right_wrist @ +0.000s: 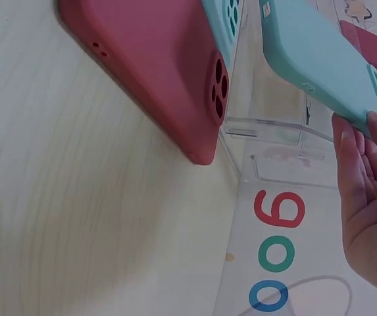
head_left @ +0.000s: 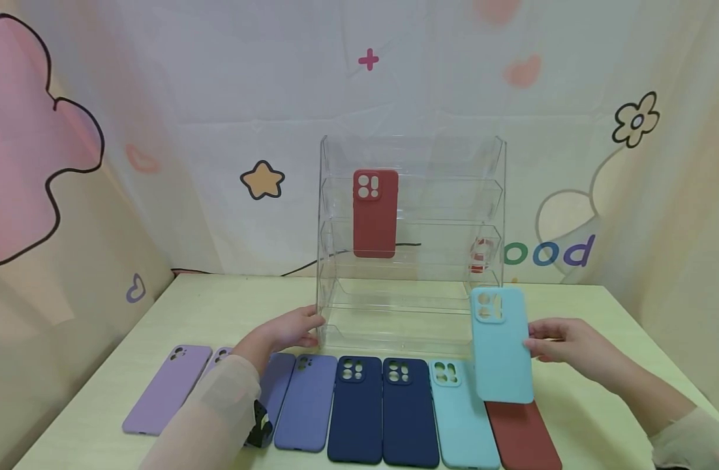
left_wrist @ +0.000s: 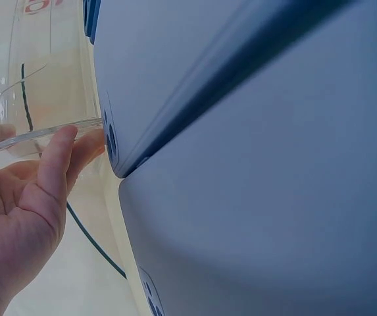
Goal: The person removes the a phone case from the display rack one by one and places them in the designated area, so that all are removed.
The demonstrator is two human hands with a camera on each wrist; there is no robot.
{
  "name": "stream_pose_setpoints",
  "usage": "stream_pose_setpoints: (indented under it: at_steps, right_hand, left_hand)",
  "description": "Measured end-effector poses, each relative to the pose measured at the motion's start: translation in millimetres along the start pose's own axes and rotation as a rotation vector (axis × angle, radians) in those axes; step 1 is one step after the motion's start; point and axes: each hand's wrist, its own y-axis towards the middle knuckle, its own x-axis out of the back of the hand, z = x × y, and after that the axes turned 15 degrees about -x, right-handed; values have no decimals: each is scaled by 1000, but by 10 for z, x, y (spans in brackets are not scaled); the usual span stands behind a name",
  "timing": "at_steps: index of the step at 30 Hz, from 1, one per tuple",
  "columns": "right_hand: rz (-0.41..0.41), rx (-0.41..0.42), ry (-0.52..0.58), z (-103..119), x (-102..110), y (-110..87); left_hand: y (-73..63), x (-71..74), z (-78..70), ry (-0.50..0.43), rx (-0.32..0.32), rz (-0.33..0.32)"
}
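Observation:
My right hand (head_left: 571,343) pinches a light blue phone case (head_left: 503,352) by its right edge, holding it upright above the row of cases. In the right wrist view the thumb and fingers grip the same case (right_wrist: 326,62) by its edge. My left hand (head_left: 291,329) grips the lower left side of a clear tiered display rack (head_left: 403,303); in the left wrist view thumb and fingers sit on either side of its clear panel (left_wrist: 50,131). One red phone case (head_left: 375,219) stands on an upper tier of the rack.
Along the table's front lie purple cases (head_left: 168,388), violet-blue cases (head_left: 306,401), dark blue cases (head_left: 355,411), another light blue case (head_left: 465,418) and a red case (head_left: 524,434). A patterned curtain (head_left: 218,130) hangs behind. A dark cord (head_left: 301,267) runs behind the rack.

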Motion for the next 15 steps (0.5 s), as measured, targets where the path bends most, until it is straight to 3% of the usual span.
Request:
stream_pose_setpoints:
  at_steps: [15]
  right_hand:
    - [76,-6,16,-197,124,-71]
  left_hand:
    - [0,-4,-2,8,-4,0]
